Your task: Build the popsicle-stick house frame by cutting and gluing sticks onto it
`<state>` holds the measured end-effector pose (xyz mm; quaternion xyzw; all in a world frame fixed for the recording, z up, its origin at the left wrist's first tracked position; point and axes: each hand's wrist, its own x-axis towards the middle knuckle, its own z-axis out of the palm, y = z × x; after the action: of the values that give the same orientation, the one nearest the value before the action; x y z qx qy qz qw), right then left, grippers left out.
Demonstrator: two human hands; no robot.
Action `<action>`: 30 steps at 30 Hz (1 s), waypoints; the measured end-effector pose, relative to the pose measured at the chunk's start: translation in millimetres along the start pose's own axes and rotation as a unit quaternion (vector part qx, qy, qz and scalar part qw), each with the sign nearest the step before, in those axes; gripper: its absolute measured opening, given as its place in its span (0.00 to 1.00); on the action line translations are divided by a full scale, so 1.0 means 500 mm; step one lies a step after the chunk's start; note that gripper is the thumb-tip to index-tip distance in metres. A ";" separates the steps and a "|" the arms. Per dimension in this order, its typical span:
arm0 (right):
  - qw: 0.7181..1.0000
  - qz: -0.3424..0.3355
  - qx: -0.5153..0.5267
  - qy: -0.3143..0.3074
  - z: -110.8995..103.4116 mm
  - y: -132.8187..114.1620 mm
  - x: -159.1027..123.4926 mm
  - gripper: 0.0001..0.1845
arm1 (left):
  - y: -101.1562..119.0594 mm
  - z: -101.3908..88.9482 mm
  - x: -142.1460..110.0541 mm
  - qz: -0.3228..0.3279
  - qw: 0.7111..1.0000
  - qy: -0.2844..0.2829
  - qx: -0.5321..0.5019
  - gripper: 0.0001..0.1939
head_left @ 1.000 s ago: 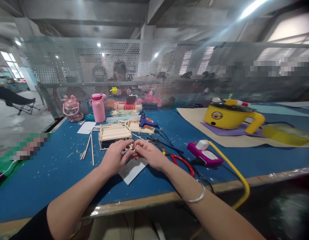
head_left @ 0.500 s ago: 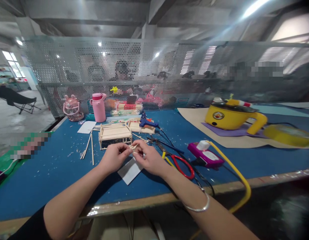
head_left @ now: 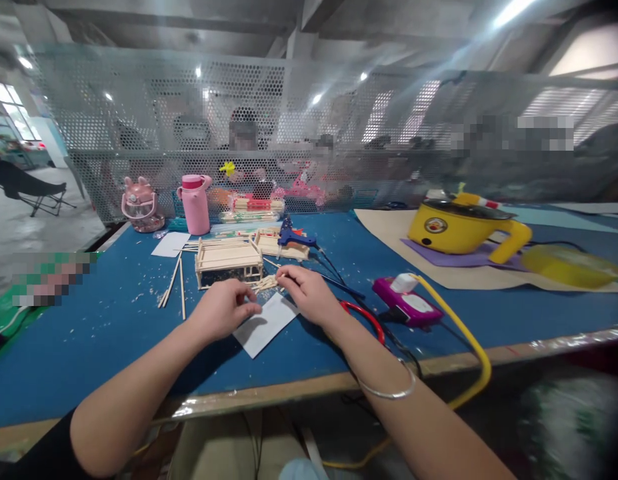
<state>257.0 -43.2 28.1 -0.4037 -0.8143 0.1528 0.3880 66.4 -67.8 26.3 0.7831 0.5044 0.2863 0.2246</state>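
My left hand hovers over the near left of the work area, thumb and fingers apart with nothing between them. Beside it, my right hand has thumb and forefinger pinched at the edge of a small pile of short wooden stick pieces; whatever is in the pinch is too small to make out. A white paper sheet lies below both hands. Just behind the left hand stands a small frame built of wooden sticks, like a miniature bed.
Long loose sticks lie at left. A blue glue gun rests behind the hands. Right of my right hand are red-handled pliers, partly hidden, and a purple power socket with a yellow cord. A yellow pot and pink bottle stand farther back.
My hands have parted from a fingertip hold on small stick pieces. The left has opened; the right has moved up and right to the pile, covering more of the pliers.
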 end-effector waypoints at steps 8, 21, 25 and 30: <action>0.957 -0.113 -0.173 -0.203 0.019 -0.003 -0.007 0.06 | 0.003 0.005 -0.015 0.064 0.960 -0.135 0.239 0.18; 0.946 -0.131 -0.245 -0.168 0.025 -0.002 -0.011 0.07 | 0.010 0.001 -0.012 0.003 0.960 -0.163 0.228 0.22; 0.946 -0.141 -0.239 -0.170 0.025 -0.002 -0.011 0.07 | 0.009 0.002 -0.012 -0.003 0.966 -0.152 0.211 0.21; 0.945 -0.151 -0.232 -0.172 0.021 -0.006 -0.013 0.08 | 0.009 0.002 -0.012 -0.010 0.969 -0.148 0.196 0.20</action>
<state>250.1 -49.5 19.6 -0.3230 -0.9328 -0.0338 0.1564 67.9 -75.1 27.1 0.8402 0.5198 0.0605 0.1422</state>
